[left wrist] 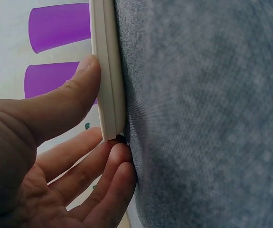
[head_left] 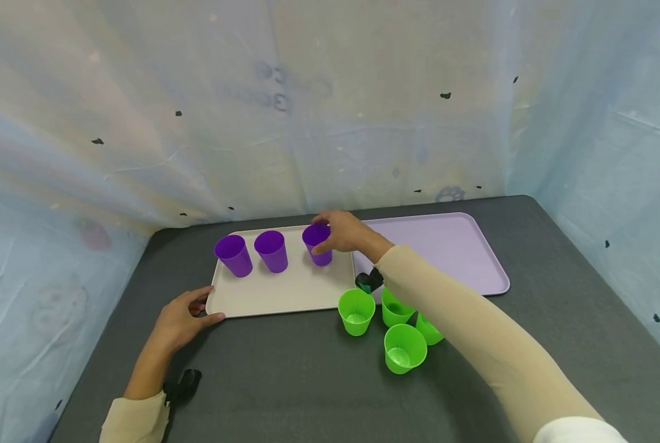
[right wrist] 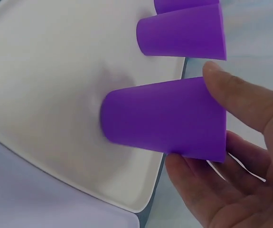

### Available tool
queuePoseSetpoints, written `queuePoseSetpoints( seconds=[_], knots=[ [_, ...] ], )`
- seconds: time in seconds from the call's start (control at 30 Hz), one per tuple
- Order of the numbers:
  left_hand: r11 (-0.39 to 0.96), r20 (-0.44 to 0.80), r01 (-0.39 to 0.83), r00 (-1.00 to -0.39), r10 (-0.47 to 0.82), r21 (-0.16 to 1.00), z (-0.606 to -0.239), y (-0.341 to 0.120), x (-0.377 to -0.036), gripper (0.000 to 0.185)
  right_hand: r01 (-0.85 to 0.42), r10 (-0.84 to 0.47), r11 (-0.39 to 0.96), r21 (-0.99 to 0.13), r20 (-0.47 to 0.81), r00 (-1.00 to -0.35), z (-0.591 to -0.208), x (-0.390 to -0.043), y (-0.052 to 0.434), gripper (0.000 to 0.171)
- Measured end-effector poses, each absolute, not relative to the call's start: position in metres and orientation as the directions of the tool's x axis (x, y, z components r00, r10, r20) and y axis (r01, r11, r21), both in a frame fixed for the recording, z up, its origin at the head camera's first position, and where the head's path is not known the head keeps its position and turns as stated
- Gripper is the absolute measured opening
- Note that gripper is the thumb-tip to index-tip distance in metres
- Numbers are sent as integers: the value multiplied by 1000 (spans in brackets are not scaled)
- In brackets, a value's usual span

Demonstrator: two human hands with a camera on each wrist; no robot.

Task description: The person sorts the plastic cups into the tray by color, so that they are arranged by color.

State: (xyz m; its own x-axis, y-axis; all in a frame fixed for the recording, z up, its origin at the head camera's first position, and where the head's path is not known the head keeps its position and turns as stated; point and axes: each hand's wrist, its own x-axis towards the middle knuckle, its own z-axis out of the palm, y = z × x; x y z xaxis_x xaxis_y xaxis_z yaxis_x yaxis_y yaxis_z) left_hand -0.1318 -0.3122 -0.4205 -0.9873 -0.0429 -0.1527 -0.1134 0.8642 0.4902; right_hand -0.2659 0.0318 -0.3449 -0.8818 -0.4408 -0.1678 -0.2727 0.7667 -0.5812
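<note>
Right now the right hand (head_left: 345,232) is wrapped loosely around the upper wall of a purple plastic cup (head_left: 317,243), thumb on one side near the rim and fingers (right wrist: 207,185) curved round the other, as the right wrist view shows. The hold is only as wide as the cup itself, a light pinch rather than a squeeze. That cup stands upright on the beige tray (head_left: 285,292), at its far right, near the edge that meets the lilac tray (head_left: 451,249).

Judging by its thin wall and smooth sheen, the cup is probably very light, fairly stiff but easy to dent, and a little slippery; it tapers toward the base, so the wider band just under the rim seems the surest place to take it.

The left hand (head_left: 182,317) steadies the beige tray at its near left corner: in the left wrist view the thumb (left wrist: 74,102) lies on the rim and the fingers sit beside and under the edge, straight rather than clenched.

Two more purple cups (head_left: 252,252) stand upright in a row to the left on the same tray. Four green cups (head_left: 387,326) cluster on the dark grey table (head_left: 285,381) just in front of the trays, partly under the right forearm.
</note>
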Motion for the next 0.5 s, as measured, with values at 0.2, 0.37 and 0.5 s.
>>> queuePoseSetpoints(
  seconds=[0.2,0.37,0.5],
  knots=[
    [865,-152,-110,-988,-39,490,-421,-313,-131,82,-279,-444,774,-569,-174,-879,-346,-269,29,74],
    [864,-163,-124,-985,-49,488,-420,-312,-132,83,-293,-452,778,-555,-172,-875,-346,-270,27,72],
    [865,-156,-116,-987,-44,489,-421,-313,-133,82,-294,-455,779,-554,-176,-873,-346,-270,26,73]
  ],
)
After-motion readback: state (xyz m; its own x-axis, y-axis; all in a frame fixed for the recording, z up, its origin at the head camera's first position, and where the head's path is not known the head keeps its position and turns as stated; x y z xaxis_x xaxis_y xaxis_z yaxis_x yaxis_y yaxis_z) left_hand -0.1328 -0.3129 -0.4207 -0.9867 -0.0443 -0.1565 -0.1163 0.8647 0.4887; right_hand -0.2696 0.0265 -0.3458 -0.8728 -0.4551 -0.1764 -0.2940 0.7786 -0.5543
